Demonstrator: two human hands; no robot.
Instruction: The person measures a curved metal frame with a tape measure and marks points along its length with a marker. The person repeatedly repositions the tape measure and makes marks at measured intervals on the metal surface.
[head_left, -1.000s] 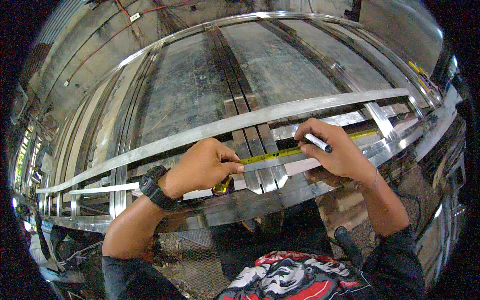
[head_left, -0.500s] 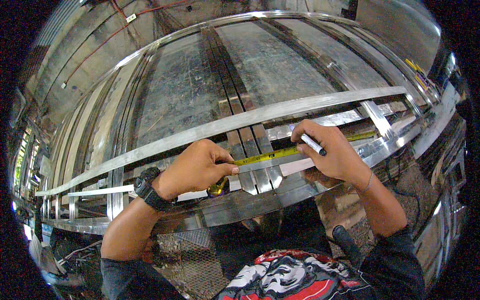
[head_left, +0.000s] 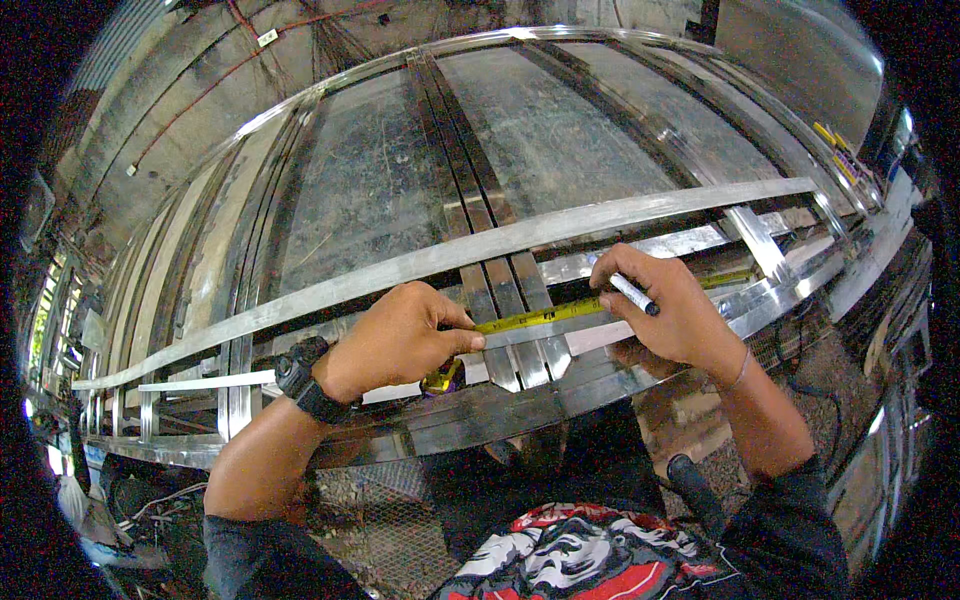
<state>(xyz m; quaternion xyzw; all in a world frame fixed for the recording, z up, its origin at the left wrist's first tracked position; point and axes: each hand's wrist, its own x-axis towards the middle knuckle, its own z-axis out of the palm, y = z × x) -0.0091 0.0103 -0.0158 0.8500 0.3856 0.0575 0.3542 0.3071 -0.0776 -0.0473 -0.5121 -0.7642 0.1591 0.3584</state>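
Note:
A yellow tape measure (head_left: pixel 540 316) is drawn out along a metal strip, its blade running left to right. My left hand (head_left: pixel 395 338) is closed, pinching the blade between thumb and forefinger; the tape's case (head_left: pixel 443 380) shows partly below that hand. My right hand (head_left: pixel 672 308) holds a white marker with a black end (head_left: pixel 634 294) between its fingers, over the blade. The right fingertips are close to the blade's edge; whether they touch it I cannot tell. Under the blade lie several notched metal strips (head_left: pixel 518 362), set crosswise.
A long flat metal bar (head_left: pixel 350 288) lies slantwise beyond my hands. The wide metal frame (head_left: pixel 420 437) curves around a dark scuffed panel (head_left: pixel 360 180) with several crossbars. Yellow-handled tools (head_left: pixel 832 140) lie at the far right. Wire mesh (head_left: pixel 375 510) shows below the near edge.
Both hands have shifted slightly to the right in the view, keeping their holds on the tape measure and the marker. The view itself has moved a little.

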